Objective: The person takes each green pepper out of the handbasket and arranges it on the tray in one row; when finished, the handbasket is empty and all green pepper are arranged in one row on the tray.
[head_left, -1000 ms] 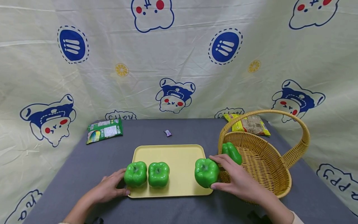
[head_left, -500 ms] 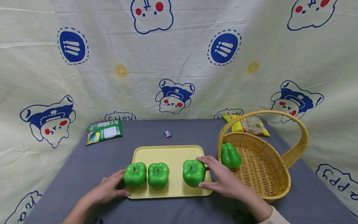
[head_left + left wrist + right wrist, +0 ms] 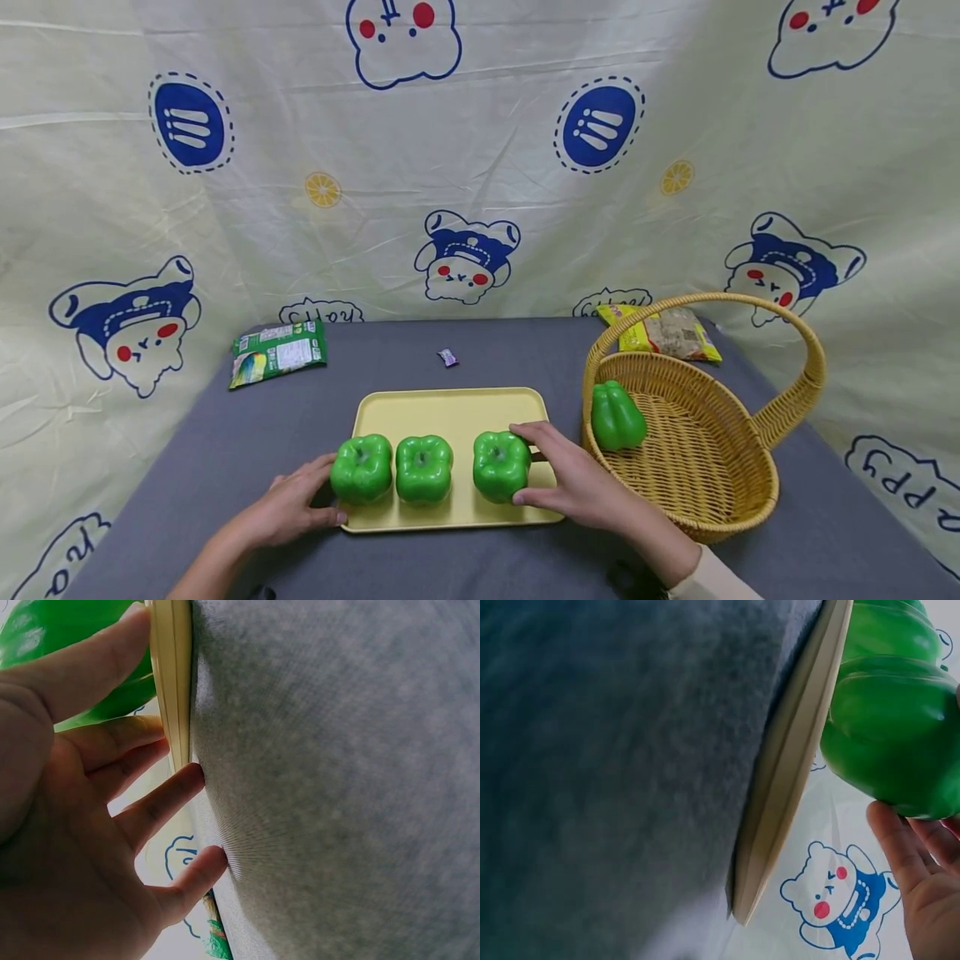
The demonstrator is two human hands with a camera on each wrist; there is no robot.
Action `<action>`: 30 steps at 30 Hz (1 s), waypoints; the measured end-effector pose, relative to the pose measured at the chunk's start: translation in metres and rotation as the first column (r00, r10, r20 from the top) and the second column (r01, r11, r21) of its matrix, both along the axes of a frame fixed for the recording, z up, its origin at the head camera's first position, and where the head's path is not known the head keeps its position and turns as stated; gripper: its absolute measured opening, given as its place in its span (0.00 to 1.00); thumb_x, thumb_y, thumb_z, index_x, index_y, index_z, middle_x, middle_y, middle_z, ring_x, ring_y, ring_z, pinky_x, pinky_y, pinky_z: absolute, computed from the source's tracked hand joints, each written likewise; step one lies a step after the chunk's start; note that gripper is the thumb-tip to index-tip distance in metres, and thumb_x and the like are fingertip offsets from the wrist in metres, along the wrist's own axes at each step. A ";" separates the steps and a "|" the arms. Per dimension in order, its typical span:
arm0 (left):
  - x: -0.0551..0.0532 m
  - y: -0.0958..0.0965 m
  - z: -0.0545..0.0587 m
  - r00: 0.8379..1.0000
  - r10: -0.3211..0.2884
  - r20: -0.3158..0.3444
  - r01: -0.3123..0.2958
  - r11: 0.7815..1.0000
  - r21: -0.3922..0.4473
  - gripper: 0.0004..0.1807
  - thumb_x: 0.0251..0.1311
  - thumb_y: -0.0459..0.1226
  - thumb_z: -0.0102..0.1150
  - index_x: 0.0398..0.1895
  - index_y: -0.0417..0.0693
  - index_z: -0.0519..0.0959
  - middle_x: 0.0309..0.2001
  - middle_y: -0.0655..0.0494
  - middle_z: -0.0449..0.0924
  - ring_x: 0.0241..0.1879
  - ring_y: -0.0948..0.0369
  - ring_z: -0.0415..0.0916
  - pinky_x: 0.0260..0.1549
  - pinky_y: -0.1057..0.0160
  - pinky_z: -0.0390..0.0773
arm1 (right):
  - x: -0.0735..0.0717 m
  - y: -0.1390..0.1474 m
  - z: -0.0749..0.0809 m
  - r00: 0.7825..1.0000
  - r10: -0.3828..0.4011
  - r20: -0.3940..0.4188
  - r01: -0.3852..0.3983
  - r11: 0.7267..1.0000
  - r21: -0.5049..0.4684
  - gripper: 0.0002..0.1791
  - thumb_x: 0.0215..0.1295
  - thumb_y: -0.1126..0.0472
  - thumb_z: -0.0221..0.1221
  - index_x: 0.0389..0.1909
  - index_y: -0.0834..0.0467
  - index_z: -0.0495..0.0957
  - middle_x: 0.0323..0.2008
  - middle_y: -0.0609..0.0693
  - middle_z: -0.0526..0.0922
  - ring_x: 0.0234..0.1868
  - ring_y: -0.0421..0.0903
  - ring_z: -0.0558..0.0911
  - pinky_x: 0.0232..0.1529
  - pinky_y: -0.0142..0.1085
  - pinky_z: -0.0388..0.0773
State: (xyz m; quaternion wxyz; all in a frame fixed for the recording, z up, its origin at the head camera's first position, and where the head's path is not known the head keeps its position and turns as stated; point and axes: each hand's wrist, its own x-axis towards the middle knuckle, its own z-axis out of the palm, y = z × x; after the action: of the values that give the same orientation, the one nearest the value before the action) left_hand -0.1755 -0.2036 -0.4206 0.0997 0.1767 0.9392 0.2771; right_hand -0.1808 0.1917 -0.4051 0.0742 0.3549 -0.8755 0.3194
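Note:
My right hand [image 3: 573, 479] grips a green bell pepper [image 3: 500, 467] from its right side, thumb in front and fingers behind, at the right part of a pale yellow tray [image 3: 457, 417]. Whether it touches the tray is hard to tell. Two more green bell peppers, a left one [image 3: 362, 468] and a middle one [image 3: 424, 469], sit side by side on the tray. At the tray's left edge rests my left hand [image 3: 288, 504]; its thumb touches the rim [image 3: 171, 675] and its spread fingers meet the tablecloth in the left wrist view.
A wicker basket [image 3: 701, 450] with a tall handle stands right of the tray, one green bell pepper [image 3: 618, 417] inside. A green packet [image 3: 279, 352] lies back left, a yellow packet [image 3: 637, 337] behind the basket, and a tiny purple wrapper [image 3: 447, 357] beyond the tray.
My right hand has carried the bell pepper leftward from beside the basket, over the tray, towards the other two. The left hand keeps its place at the tray's edge.

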 end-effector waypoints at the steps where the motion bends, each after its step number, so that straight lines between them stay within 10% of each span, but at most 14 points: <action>1: 0.000 0.000 0.000 1.000 0.001 0.003 -0.001 1.000 0.001 0.40 0.45 0.49 0.70 0.62 0.41 0.70 0.64 0.41 0.67 0.64 0.40 0.63 0.46 0.40 0.61 | 0.000 -0.001 0.000 1.000 0.002 0.001 -0.002 1.000 0.001 0.42 0.51 0.46 0.68 0.65 0.56 0.63 0.58 0.47 0.71 0.54 0.41 0.77 0.49 0.36 0.78; 30: -0.001 0.000 0.000 1.000 0.002 0.017 -0.002 1.000 0.009 0.41 0.45 0.49 0.70 0.62 0.41 0.69 0.64 0.40 0.67 0.65 0.39 0.62 0.48 0.35 0.59 | -0.006 -0.023 -0.002 0.997 0.000 0.076 -0.004 0.999 0.041 0.43 0.49 0.52 0.71 0.65 0.53 0.62 0.59 0.44 0.69 0.56 0.40 0.76 0.52 0.35 0.76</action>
State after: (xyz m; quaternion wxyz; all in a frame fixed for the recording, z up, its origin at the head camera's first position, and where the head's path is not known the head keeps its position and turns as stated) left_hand -0.1761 -0.2037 -0.4205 0.1068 0.1738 0.9372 0.2828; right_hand -0.1866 0.1685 -0.4070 0.0332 0.3448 -0.8838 0.3146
